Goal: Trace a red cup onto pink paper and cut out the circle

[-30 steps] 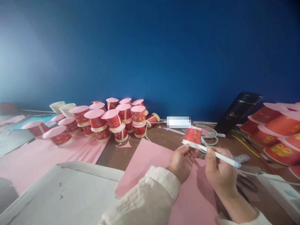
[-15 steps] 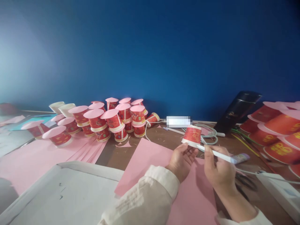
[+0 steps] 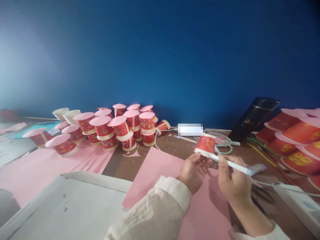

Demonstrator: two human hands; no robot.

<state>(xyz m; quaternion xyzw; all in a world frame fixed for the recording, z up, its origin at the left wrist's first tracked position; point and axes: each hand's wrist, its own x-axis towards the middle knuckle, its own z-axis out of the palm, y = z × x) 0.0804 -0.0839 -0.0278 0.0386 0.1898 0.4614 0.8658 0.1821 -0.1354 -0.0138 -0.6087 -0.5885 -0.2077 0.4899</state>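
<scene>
A red paper cup (image 3: 206, 144) with white bands at top and bottom is held upside down, slightly tilted, by my left hand (image 3: 194, 170). The fingers lie under its lower rim. My right hand (image 3: 235, 181) is closed round a white pen (image 3: 233, 165) with a pale blue end. The pen's tip points left and meets the cup's lower edge, or comes very close to it. Beneath both hands lies a sheet of pink paper (image 3: 160, 176) on the brown table.
Pink-topped red cups (image 3: 101, 128) stand stacked at the left, and more cups (image 3: 298, 156) at the right. A black bottle (image 3: 255, 118) leans by the blue wall (image 3: 160, 60). Cables (image 3: 228, 146), dark scissors (image 3: 262, 195) and a white tray (image 3: 97, 206) lie around.
The cup has shifted very slightly to the right. Both hands and the pen are nearly where they were, with the same grip.
</scene>
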